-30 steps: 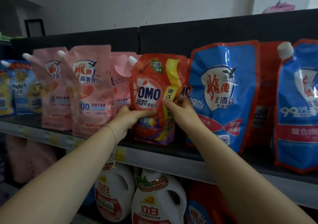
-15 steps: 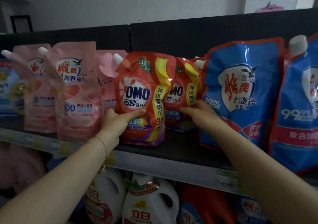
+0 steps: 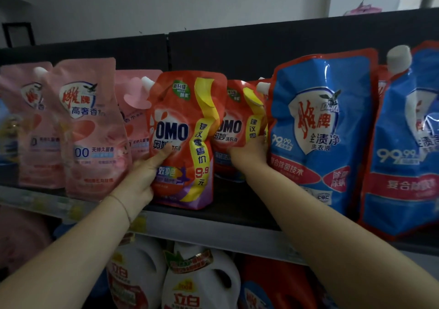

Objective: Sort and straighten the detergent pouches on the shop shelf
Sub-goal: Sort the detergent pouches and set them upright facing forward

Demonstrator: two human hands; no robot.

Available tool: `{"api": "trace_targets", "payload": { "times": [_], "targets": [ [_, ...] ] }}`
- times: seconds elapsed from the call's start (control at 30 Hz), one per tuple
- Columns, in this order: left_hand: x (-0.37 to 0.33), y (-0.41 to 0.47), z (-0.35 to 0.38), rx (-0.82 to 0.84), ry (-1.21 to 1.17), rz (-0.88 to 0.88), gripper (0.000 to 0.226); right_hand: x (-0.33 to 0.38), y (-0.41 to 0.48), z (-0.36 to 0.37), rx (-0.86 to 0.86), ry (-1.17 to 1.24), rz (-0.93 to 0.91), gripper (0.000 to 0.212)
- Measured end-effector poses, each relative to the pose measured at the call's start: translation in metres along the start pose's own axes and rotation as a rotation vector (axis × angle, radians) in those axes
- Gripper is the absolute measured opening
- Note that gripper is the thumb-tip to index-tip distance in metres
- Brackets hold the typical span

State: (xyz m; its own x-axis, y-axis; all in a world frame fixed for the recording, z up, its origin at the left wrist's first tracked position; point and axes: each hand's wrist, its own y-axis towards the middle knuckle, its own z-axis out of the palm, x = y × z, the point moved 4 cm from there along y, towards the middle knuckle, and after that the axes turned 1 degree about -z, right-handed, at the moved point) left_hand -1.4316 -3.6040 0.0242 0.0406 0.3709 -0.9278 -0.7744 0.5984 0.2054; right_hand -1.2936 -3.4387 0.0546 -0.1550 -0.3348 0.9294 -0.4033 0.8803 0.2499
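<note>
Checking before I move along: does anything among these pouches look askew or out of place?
Yes. The front OMO pouch, gripped by the left hand, stands forward near the edge of the shelf, overlapping the rear OMO pouch, which the right hand holds further back. No spill or tear shows.

Both bare forearms rise from the lower corners of the view and converge toward the middle, the left arm from the left and the right arm from the right, their grips near each other but apart. The left grip clasps the left edge of the front orange pouch, thumb laid across its face and fingers hidden behind it. The right grip, seen from its back, holds the rear orange pouch low down, fingers curled against it.
</note>
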Motion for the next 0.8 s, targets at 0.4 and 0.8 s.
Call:
{"api": "trace_targets", "payload": {
  "times": [0.4,0.8],
  "targets": [
    [0.002,0.004,0.001,0.140,0.047,-0.058,0.102,-0.004,-0.003,0.005,0.080,0.168,0.003,0.083],
    [0.003,0.004,0.003,0.168,0.024,-0.048,0.100,0.027,-0.011,0.035,0.270,-0.083,-0.096,0.061]
  ]
}}
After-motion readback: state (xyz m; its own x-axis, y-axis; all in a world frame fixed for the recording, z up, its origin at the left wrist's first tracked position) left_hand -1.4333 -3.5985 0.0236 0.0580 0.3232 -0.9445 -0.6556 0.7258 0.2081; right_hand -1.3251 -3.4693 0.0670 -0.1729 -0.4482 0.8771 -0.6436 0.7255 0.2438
